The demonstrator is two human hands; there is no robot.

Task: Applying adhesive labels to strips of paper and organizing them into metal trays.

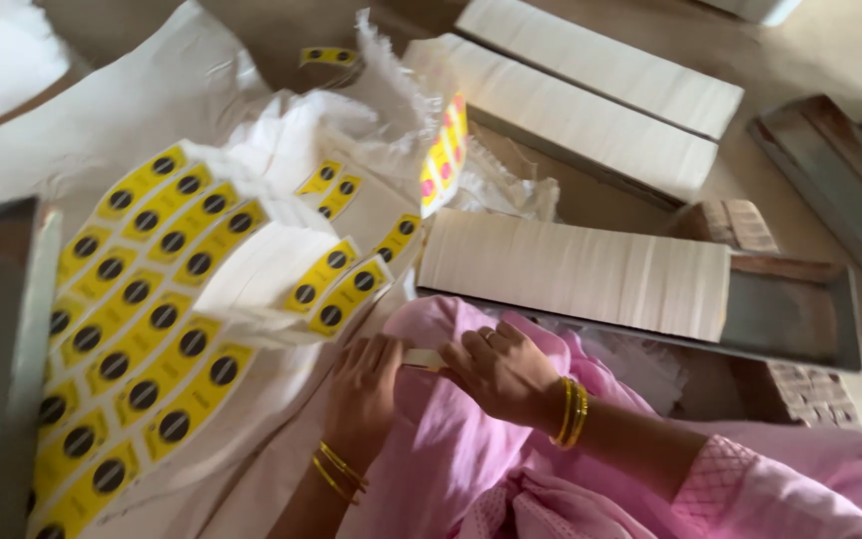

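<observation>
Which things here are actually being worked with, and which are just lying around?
In use: left hand and right hand holding a small pale stack between them; yellow labels alongside.

Lying about: long white stacks, metal tray, bricks, white sack.

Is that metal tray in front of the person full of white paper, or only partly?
Partly full. The white stack covers most of the metal tray, but its right end shows bare grey metal.

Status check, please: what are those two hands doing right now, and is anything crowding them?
Left hand and right hand both closed on a small pale stack over the pink lap. Yellow label sheets fanned close on the left. Nothing blocking.
</observation>
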